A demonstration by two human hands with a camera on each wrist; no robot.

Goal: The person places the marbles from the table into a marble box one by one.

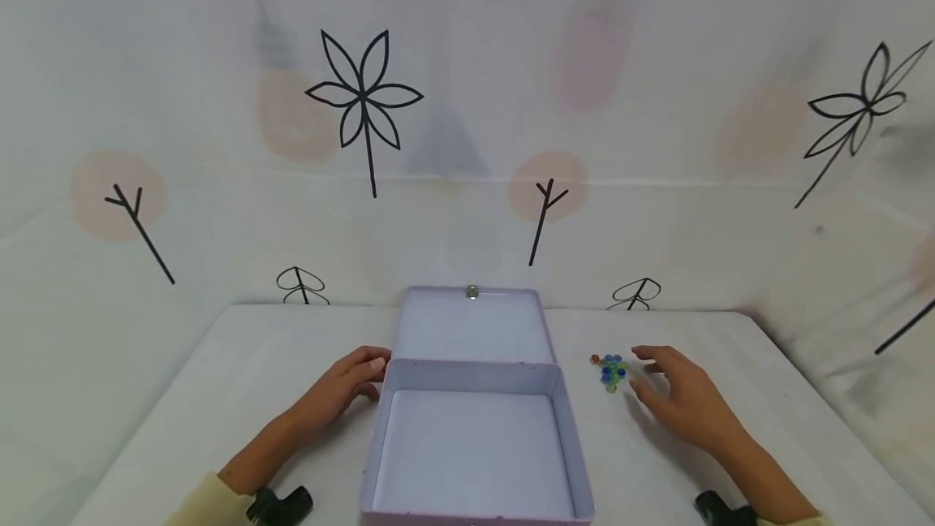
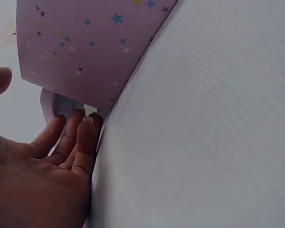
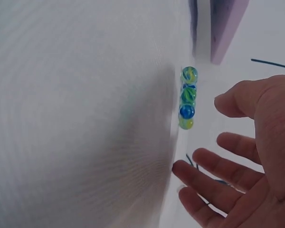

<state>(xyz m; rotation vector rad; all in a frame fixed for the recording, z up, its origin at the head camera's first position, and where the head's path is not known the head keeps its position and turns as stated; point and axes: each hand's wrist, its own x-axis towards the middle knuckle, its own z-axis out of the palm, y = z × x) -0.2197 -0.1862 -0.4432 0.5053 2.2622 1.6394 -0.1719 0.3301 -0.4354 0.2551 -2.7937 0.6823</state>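
A lilac metal box [image 1: 380,461] stands with its lid [image 1: 475,327] tipped back and nothing inside it. Stars decorate its outer wall [image 2: 85,52] in the left wrist view. My left hand [image 1: 339,388] rests on the table at the box's far left corner, its loosely bent fingertips right at the hinge side. To the right of the box lies a small cluster of glass marbles [image 1: 612,370], blue, green and one orange-red. Beside them is my right hand [image 1: 682,396], fingers spread and relaxed with nothing between them. The thumb and fingertips stand just short of the marbles in the right wrist view.
Everything sits on a white-covered table [image 1: 307,331]. Behind it hangs a pale cloth backdrop [image 1: 453,226] printed with flowers and twigs. A small metal clasp [image 1: 471,292] is on the lid's edge. Dark wrist cameras [image 1: 279,506] are strapped at both wrists.
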